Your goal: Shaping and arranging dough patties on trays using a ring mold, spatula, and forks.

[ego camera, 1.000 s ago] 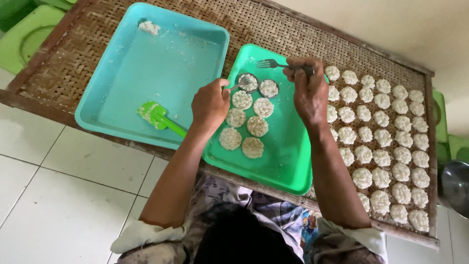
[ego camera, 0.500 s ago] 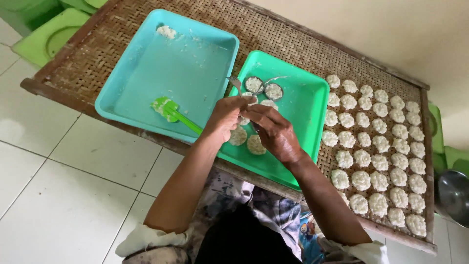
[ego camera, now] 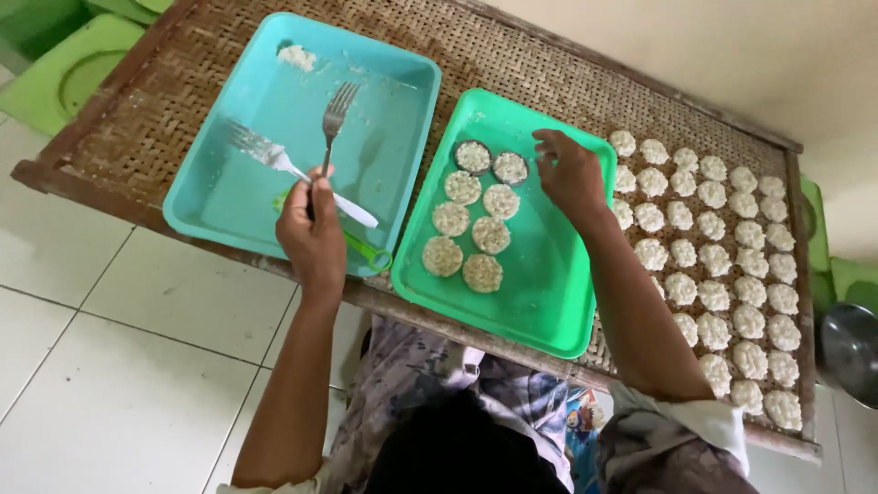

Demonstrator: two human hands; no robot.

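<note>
My left hand point(ego camera: 311, 233) grips the handle of a metal fork point(ego camera: 335, 114) and holds it over the teal tray point(ego camera: 219, 215), tines pointing away from me. A second fork with a white handle point(ego camera: 291, 166) lies in that tray, and a green plastic tool point(ego camera: 368, 257) pokes out beside my hand. My right hand point(ego camera: 567, 174) hovers over the green tray point(ego camera: 540, 302), fingers apart and holding nothing, just right of two round ring moulds point(ego camera: 492, 162) filled with white mix. Several pale round patties point(ego camera: 471, 229) lie in the green tray.
Both trays rest on a woven rattan table point(ego camera: 558, 73). Rows of several white patties point(ego camera: 722, 274) cover its right part. A white lump point(ego camera: 297, 58) sits in the teal tray's far corner. Green stools point(ego camera: 64, 73) stand at left, a metal bowl point(ego camera: 851, 352) at right.
My left hand left the green tray and now holds a fork over the teal tray. My right hand moved up and right, away from the patties, toward the ring moulds.
</note>
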